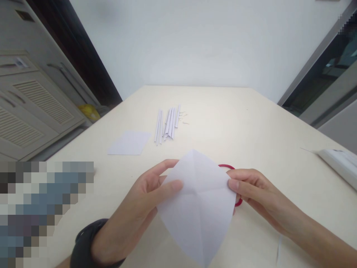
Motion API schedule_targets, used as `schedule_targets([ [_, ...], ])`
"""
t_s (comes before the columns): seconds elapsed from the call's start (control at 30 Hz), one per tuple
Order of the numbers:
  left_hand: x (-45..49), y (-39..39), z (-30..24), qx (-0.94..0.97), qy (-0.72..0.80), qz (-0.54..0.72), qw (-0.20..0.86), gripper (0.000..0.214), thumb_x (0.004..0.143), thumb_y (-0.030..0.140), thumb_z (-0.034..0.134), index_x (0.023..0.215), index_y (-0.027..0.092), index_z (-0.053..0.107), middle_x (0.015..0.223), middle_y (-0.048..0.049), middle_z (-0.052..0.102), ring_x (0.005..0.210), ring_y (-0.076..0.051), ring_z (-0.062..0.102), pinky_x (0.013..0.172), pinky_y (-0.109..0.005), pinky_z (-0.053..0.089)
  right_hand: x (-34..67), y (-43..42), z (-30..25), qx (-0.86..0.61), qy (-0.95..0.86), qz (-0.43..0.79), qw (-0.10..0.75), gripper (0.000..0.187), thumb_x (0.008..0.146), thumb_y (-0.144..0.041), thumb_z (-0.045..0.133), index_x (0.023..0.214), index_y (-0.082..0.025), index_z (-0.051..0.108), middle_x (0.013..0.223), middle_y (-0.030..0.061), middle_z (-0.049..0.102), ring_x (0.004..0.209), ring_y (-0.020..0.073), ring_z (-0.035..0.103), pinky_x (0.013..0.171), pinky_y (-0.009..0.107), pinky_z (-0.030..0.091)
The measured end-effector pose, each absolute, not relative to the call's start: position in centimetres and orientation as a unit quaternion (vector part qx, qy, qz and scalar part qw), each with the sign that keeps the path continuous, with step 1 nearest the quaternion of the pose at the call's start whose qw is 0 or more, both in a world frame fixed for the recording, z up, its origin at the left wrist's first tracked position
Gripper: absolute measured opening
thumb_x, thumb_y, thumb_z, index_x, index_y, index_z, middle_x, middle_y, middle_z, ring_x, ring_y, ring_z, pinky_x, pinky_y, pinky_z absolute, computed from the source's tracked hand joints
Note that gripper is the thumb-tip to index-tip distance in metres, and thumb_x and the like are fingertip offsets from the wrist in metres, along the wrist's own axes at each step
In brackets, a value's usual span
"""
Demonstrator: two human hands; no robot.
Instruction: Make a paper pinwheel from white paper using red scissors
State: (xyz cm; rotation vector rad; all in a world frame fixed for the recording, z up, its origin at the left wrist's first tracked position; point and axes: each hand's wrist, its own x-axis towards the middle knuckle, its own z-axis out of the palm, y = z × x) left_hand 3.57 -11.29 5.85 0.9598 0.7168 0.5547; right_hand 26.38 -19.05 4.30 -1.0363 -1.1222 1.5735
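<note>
Clearly, both bare hands share one white, roughly square sheet of paper (196, 223), turned so that a corner points away from the person and another points toward them, with two creases crossing near its middle. It is held up over the cream, smooth tabletop (223, 126), near its front edge. The left hand (152, 190) grips the sheet's left side, its thumb lying on the upper face and the other fingers partly hidden beneath; a black, rounded wristband (87, 245) circles that wrist. The right hand (252, 186) pinches the right corner, thumb on top and curled fingers behind. Just behind that corner, a glossy red curved loop (239, 202) shows in part, the remainder covered by paper and fingers. Farther off to the left, a flat white four-sided sheet (129, 143) lies on the table, and beside it rest narrow white paper rolls (170, 123), lying lengthwise in a loose group, with tiny pale curled scraps (184, 115) to their right. A slim white strip (279, 249) lies below the right forearm. Near the right table edge sits a white, flattish packet (338, 163), and beyond the table rises a plain pale wall (181, 44).
</note>
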Motion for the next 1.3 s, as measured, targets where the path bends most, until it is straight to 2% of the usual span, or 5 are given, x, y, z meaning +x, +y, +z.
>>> schedule_targets([
  [0.5,3.5,-11.9,5.8,0.42,0.302,0.238,0.822,0.047,0.081,0.029,0.077,0.126,0.027,0.064,0.107,-0.0048,0.078,0.094,-0.029,0.073,0.078,-0.032,0.057,26.7,-19.4,4.7,-0.408,-0.475,0.645,0.437,0.025,0.099,-0.028,0.055,0.091,-0.025,0.078,0.086,0.0002,0.074,0.074,0.0146,0.066,0.073,0.025,0.052],
  [0.87,4.4,-11.7,6.5,0.446,0.313,0.264,0.796,0.059,0.071,0.053,0.077,0.119,0.02,0.069,0.094,-0.0106,0.081,0.094,-0.036,0.072,0.08,-0.041,0.057,26.7,-19.4,4.9,-0.4,-0.479,0.648,0.436,0.021,0.096,-0.034,0.06,0.09,-0.026,0.08,0.08,-0.0004,0.073,0.071,0.0143,0.066,0.069,0.024,0.053],
  [1.0,3.9,-11.9,5.9,0.449,0.315,0.254,0.797,0.052,0.073,0.047,0.078,0.117,0.021,0.071,0.097,-0.0102,0.08,0.094,-0.035,0.072,0.079,-0.04,0.056,26.7,-19.2,4.9,-0.397,-0.484,0.648,0.433,0.022,0.094,-0.037,0.062,0.091,-0.025,0.08,0.081,0.001,0.074,0.07,0.0155,0.066,0.068,0.026,0.054],
  [1.13,3.3,-12.1,5.4,0.449,0.302,0.239,0.806,0.033,0.08,0.034,0.077,0.112,0.027,0.074,0.106,-0.0037,0.079,0.097,-0.029,0.072,0.079,-0.032,0.055,26.6,-19.2,4.9,-0.398,-0.485,0.648,0.432,0.022,0.094,-0.038,0.063,0.092,-0.026,0.08,0.08,0.0007,0.073,0.071,0.0152,0.066,0.068,0.026,0.054],
  [1.3,3.1,-12.0,5.3,0.423,0.28,0.23,0.83,0.034,0.082,0.029,0.076,0.116,0.029,0.073,0.104,-0.0026,0.079,0.092,-0.027,0.073,0.075,-0.029,0.056,26.7,-19.3,4.9,-0.396,-0.486,0.648,0.432,0.02,0.094,-0.036,0.063,0.091,-0.026,0.08,0.08,-0.0001,0.074,0.07,0.0147,0.067,0.068,0.025,0.054],
])
